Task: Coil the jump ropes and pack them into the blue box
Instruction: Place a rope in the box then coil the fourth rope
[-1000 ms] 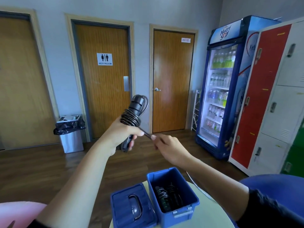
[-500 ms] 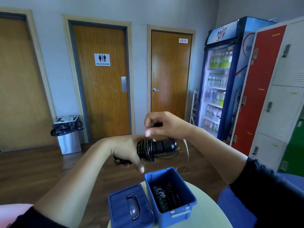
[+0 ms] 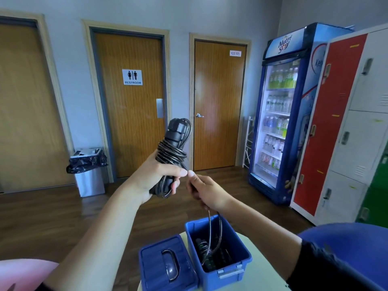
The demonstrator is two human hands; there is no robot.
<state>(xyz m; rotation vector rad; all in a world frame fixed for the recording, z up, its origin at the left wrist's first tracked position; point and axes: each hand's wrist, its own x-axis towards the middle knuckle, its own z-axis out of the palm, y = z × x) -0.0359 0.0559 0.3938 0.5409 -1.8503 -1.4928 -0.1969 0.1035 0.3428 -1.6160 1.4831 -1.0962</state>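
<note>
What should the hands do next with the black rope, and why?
Probably one more wrap: the right hand should carry its pinched cord around the jump rope bundle. The left hand grips that bundle, mostly wound, yet a loose loop hangs from the right hand into the open blue box, so coiling looks unfinished.

on my screen i see a shared area of a public building, something like a lobby in a sports or community centre. one wooden door carries a restroom sign (image 3: 132, 77), and the next door has a small hose reel label (image 3: 235, 53). a glass-front drinks fridge (image 3: 279, 122) full of bottles stands in the corner, just beside metal lockers (image 3: 357, 122) in red, white and green. a steel bin (image 3: 89, 177) with a black bag stands on the dark wooden floor (image 3: 42, 217).
</note>
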